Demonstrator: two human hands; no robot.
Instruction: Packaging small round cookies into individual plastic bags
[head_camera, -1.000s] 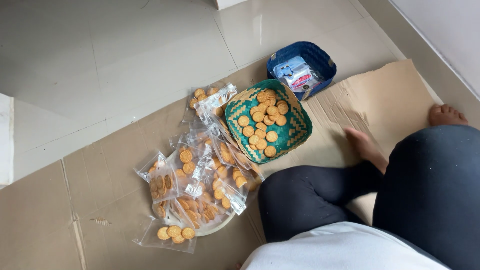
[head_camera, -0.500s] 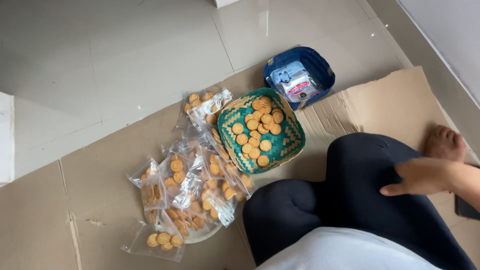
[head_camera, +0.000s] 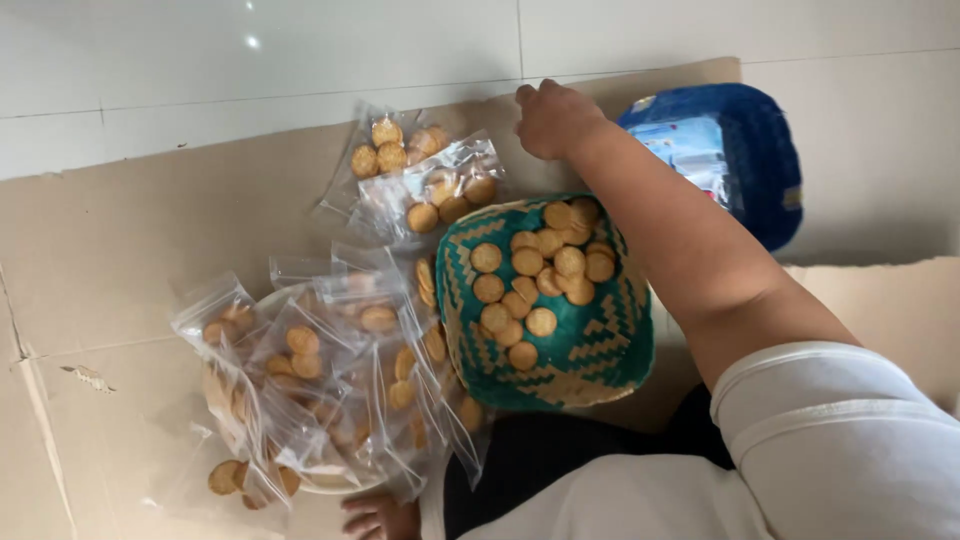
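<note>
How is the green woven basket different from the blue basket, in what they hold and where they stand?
The green woven basket holds loose round biscuits; the blue basket holds a pale plastic packet. The green woven basket is patterned in green and tan, whereas the blue basket is plain blue. The green one sits nearer the person, and the blue one farther off behind the right forearm. Both rest on cardboard.

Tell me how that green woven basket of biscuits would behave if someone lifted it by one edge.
The green woven basket looks thin and light, so it would probably flex a little. Its loose round biscuits lie unwrapped in a shallow heap; tilting would likely slide them toward the low side, and some may spill or break.
</note>
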